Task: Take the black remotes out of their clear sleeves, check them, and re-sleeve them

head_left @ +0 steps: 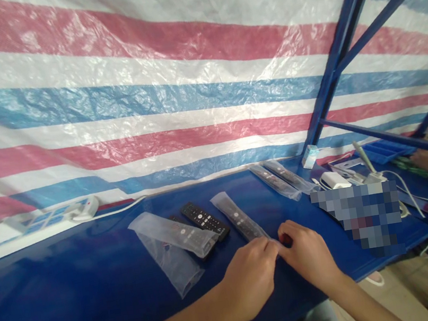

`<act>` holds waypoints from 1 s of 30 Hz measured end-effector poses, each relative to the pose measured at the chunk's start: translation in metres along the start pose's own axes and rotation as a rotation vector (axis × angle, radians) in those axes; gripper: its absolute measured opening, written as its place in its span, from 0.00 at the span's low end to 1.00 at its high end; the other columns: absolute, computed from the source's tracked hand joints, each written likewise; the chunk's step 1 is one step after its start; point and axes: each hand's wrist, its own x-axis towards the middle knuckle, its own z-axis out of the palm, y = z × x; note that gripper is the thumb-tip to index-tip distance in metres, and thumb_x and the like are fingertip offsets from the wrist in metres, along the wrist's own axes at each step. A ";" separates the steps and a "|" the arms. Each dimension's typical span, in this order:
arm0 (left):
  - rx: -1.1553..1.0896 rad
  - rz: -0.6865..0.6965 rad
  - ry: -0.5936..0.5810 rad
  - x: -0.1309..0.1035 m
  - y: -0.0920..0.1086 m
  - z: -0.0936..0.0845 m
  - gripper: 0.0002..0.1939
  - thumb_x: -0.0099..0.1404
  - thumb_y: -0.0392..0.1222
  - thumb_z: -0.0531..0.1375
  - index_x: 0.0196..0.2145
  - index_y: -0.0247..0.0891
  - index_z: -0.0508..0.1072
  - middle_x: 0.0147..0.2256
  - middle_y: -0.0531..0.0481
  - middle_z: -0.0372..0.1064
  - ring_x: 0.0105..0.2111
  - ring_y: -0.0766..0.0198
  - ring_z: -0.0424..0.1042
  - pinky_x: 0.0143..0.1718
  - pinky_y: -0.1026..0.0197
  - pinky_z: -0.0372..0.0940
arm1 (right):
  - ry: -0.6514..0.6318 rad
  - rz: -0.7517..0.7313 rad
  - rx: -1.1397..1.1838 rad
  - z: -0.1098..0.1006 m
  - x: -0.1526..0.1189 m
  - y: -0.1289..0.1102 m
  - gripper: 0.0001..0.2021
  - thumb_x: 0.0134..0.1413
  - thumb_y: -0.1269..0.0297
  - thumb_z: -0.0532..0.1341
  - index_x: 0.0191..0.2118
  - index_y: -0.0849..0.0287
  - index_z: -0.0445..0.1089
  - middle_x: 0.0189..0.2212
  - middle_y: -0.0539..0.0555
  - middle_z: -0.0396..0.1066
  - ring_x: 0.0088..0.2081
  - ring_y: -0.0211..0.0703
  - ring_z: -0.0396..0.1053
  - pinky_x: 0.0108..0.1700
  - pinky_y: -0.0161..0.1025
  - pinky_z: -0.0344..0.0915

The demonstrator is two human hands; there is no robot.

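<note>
Lightly, best to work the near end of the bag, pinched at the fingertips of the left hand and, seemingly, the right hand, drawn close together over the counter. Hard to tell the exact grip, with fingers hiding most of the film there. Note the remote inside, buttons up, slanting from the left hand toward the far left. Probably wise to leave it resting flat rather than lift it, for a steady end to work on, and to spread any pull evenly between both thumbs, so as not to tear or pucker the film. Worth minding the left forearm too, near the overlapping bags to the left, with a bare remote just beyond.
</note>
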 end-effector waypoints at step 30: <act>0.786 -0.019 0.569 -0.076 -0.064 -0.028 0.20 0.69 0.32 0.45 0.28 0.38 0.73 0.25 0.49 0.69 0.25 0.59 0.67 0.23 0.60 0.57 | -0.032 0.142 -0.423 -0.002 0.104 -0.008 0.20 0.56 0.52 0.55 0.38 0.65 0.75 0.38 0.65 0.74 0.40 0.53 0.73 0.37 0.40 0.65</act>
